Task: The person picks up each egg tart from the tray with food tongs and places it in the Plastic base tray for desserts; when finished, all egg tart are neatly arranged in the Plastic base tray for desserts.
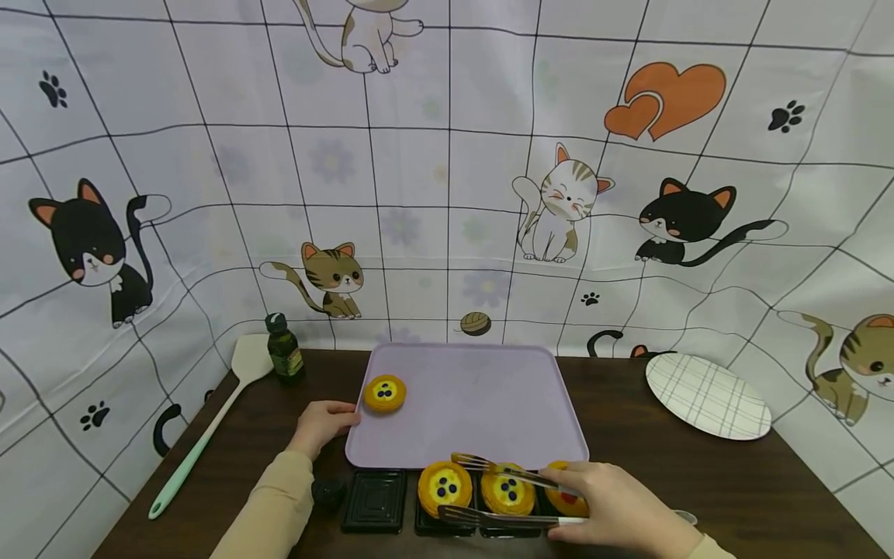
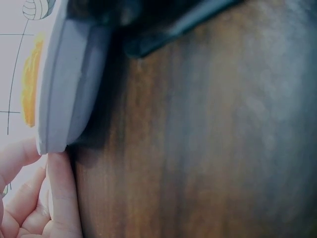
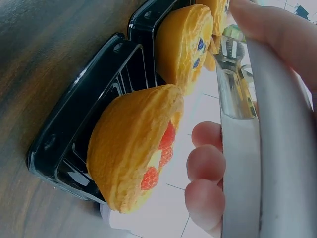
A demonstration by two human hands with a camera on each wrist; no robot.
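We see the L hand (image 1: 324, 427) pinching the lilac tray (image 1: 475, 404) at its L rim, nr a lone tart (image 1: 385, 394) on top, & the R hand (image 1: 621, 505) gripping tongs (image 1: 503, 519), arms apart, across two blueberry tarts (image 1: 445, 491) in black containers (image 1: 373, 501).

head view facing forward, wrist views near, left sharing tray (image 1: 482, 404)

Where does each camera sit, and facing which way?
Head: worn on the head, facing forward and down over the lilac tray; left hand and right hand show.
Left wrist: worn there, facing the tray's edge and wooden tabletop; left fingers show, pinching that edge.
Right wrist: worn there, facing a raspberry-topped tart in a black plastic tray; right fingers show, holding tongs.
Head and right wrist share the tongs and tart.
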